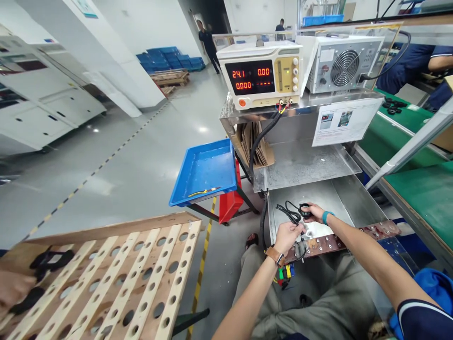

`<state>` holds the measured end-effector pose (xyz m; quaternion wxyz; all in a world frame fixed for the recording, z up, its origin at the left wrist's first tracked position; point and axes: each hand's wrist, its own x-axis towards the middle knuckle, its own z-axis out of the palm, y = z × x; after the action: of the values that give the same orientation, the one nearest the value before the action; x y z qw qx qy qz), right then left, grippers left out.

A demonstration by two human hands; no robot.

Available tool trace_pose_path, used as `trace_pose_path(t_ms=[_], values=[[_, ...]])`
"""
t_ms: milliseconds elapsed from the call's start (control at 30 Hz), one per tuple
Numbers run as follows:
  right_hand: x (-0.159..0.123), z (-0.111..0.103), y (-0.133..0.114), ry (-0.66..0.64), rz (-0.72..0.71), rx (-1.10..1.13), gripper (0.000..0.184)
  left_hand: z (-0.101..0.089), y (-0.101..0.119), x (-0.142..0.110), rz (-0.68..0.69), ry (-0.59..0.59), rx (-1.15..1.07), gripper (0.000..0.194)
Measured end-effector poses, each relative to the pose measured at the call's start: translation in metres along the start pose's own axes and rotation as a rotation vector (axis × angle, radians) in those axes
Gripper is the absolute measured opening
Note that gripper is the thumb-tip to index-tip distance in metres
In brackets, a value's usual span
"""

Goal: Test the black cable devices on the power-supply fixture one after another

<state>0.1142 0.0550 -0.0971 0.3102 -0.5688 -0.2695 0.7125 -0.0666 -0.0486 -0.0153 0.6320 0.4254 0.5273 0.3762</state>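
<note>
My right hand (314,213) is closed around a round black part (305,210), a small device with a cable attached. Its loosely bundled black cable (290,213) lies over the metal tray (278,200), just left of that part. Lower and nearer to me, my left hand (288,237) has its fingertips pinched at the cable's end; the fingers partly hide the exact spot. A brown strip with metal studs (320,244) runs along the tray's front edge, under my left hand. Below it hang coloured connectors (286,273), green, blue and yellow.
A power supply (262,75) with red digits stands on the metal shelf, beside a fan-fronted unit (345,66). Left are a blue tray (208,165) holding yellow-handled pliers (203,191) and a wooden rack with holes (141,278). Another person's hand (16,290) is over the rack.
</note>
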Motion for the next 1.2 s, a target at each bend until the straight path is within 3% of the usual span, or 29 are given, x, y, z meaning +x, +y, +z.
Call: trace_pose_path(t_ms=[100, 400, 933, 1200], values=[[0.002, -0.002, 0.000, -0.002, -0.010, 0.011, 0.039, -0.002, -0.004, 0.006, -0.011, 0.009, 0.045, 0.053], [0.012, -0.009, 0.006, -0.014, -0.016, 0.056, 0.039, -0.007, -0.008, 0.008, -0.190, -0.156, 0.044, 0.054], [0.016, -0.008, 0.007, -0.053, -0.079, 0.116, 0.023, -0.009, -0.010, 0.006, -0.151, -0.173, 0.005, 0.053], [0.017, -0.008, 0.010, -0.062, -0.085, 0.105, 0.024, -0.009, -0.010, 0.006, -0.140, -0.153, 0.033, 0.054]])
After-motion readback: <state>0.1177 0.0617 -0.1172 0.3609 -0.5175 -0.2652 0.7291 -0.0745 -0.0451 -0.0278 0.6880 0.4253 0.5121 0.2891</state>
